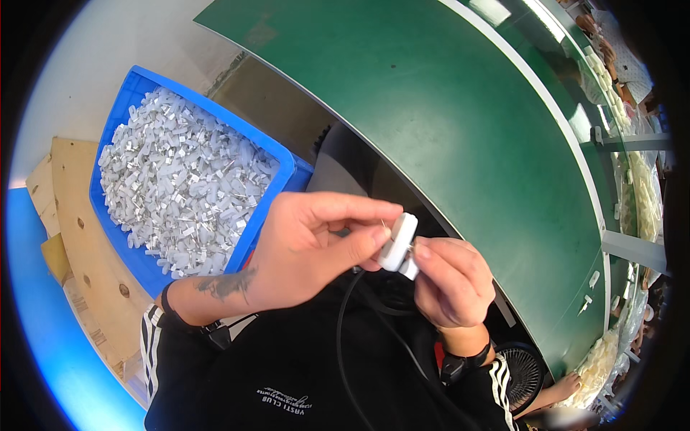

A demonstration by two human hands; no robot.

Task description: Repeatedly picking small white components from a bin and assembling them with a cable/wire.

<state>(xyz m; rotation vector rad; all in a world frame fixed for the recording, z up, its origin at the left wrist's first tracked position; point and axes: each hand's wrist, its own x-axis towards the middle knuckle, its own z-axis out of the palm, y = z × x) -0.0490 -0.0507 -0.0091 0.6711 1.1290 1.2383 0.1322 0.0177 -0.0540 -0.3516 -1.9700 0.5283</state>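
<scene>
Item: one white plastic housing (399,241), oblong, round-cornered, tilted between the two hands, thin metal pins (385,225) beside it. Left hand (298,248): thumb and index finger nearly closed, pinching the housing at its nine o'clock side. Right hand (454,281): thumb and fingers drawn together at its four o'clock side; I cannot tell whether they grip pin or plastic. At five o'clock, close by: a smaller white piece (409,270), partly hidden. Handling, as I judge it: light, stiff, smooth enough to slip; pins likely bendable, so I favour a hold on the broad plastic edges. At ten o'clock: blue bin (286,167), heaped with white plastic parts (187,179). At one o'clock: green tabletop (431,108).
</scene>
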